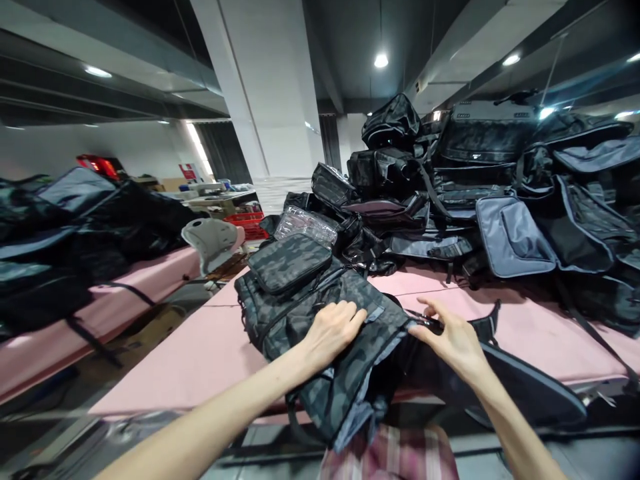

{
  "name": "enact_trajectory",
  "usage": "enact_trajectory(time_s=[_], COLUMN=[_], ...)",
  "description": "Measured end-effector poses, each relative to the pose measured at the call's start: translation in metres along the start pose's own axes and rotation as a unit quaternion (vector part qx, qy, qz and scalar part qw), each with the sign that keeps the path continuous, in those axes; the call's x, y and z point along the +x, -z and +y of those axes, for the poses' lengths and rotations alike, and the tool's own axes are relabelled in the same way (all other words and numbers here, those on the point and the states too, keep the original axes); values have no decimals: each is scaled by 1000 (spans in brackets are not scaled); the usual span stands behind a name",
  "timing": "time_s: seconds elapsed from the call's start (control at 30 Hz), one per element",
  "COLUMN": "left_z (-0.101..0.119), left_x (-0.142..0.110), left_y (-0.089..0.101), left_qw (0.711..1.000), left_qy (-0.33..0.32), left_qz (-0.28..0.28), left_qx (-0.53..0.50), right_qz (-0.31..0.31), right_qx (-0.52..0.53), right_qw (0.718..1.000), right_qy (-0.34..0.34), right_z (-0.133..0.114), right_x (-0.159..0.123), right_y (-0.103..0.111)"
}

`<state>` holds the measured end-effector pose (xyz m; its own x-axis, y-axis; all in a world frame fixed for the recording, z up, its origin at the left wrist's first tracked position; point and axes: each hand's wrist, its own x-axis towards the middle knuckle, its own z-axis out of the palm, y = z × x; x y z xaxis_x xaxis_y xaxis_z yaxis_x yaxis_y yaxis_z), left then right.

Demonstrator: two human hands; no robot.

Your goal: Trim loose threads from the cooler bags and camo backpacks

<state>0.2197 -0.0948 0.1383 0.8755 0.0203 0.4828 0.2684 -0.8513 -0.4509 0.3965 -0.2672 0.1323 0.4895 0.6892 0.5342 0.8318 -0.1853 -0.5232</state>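
A dark camouflage backpack [295,317] lies across the pink table's front edge, its grey-lined opening toward me. My left hand [336,327] rests on top of it with fingers curled in, gripping the fabric near a small grey patch [375,313]. At the opening's right corner, my right hand [453,337] is closed around a small dark pointed tool [424,320] that looks like thread snips. The tool's tip is beside the bag's edge, and I cannot tell whether it touches. A dark panel with pale edging [530,387] spreads out to the right, under my right forearm.
Many black and camouflage bags [480,140] are heaped at the back right of the pink table [200,360]. Another pink table [165,267] with bags stands on the left, a grey chair [213,240] between. A white pillar [270,87] rises behind. Metal scissors [600,395] lie at right.
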Motion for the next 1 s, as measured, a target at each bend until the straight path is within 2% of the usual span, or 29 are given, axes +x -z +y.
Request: enact_trajectory(time_s=[0.13,0.27,0.53,1.0], left_z=[4,3,1,2], left_x=[-6,0,-2,-2], left_y=[-5,-4,-6,-9], left_qw=[999,999,999,999], left_qy=[24,11,5,4], left_qz=[31,34,26,39], left_qx=[-7,-18,-28,-36], right_qz=[-29,-83,-97,-128], right_qx=[-47,-66,-87,-57], right_qw=[998,992,987,987], right_qy=[36,64,96,79], right_z=[-7,-10,-7,-3], right_x=[13,25,47,55], right_y=[5,-1,-8,-6])
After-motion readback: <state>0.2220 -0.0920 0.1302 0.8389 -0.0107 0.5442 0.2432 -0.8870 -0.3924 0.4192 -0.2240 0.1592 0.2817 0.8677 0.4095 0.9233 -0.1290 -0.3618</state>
